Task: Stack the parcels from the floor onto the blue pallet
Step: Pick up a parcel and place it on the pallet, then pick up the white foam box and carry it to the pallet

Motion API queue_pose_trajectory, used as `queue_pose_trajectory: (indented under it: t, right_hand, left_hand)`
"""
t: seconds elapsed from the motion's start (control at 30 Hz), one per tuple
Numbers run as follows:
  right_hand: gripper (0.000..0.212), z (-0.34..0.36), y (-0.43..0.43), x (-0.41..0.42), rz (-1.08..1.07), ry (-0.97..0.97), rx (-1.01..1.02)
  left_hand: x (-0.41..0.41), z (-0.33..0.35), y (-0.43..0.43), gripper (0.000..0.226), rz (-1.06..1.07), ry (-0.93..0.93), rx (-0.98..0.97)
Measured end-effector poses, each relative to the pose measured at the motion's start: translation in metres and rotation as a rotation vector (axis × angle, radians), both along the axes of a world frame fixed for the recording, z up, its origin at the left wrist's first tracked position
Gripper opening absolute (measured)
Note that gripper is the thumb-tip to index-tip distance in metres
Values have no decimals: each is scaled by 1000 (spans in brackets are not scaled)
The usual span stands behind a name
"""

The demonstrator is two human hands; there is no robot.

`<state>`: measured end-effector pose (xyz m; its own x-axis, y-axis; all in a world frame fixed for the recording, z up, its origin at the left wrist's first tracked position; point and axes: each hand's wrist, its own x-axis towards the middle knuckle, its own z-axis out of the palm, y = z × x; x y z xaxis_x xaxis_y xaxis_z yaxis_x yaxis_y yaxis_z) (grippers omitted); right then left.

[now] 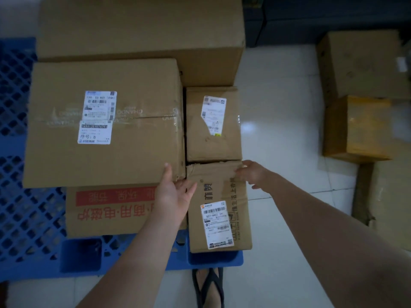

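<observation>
Several brown parcels stand on the blue pallet [26,218]. A narrow parcel with a white label [220,210] sits at the pallet's front right corner. My left hand [173,192] lies open with straight fingers against that parcel's left side and the corner of the big labelled parcel [104,121]. My right hand [251,172] touches the narrow parcel's far right top corner, fingers loosely bent. A smaller labelled parcel [213,125] stands just behind it. A red-printed parcel [111,207] lies under the big one, and a very large box [142,27] is at the back.
On the white tiled floor [284,130] to the right stand a brown box [360,63], a yellow-taped box [358,127] and flattened cardboard [378,196]. My foot in a dark sandal [209,287] is at the pallet's front edge. Dark furniture lines the far wall.
</observation>
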<state>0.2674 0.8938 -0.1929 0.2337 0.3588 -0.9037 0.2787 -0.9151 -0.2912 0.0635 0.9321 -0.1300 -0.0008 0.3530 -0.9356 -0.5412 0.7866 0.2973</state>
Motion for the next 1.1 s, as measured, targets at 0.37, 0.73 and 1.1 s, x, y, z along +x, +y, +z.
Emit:
queue_pose_trajectory:
  t: [0.37,0.73,1.1]
  right_hand:
    - [40,151,-118,177,34,-155,-1]
    - [37,174,-370,408,-214,-161,-113]
    - [31,36,-627,418,-952,-92,-322]
  left_hand:
    - [159,84,-40,33,-659,194,45]
    - [407,103,-172,18,-1148,276,194]
    - [535,-25,-367,14,-1911,394,261]
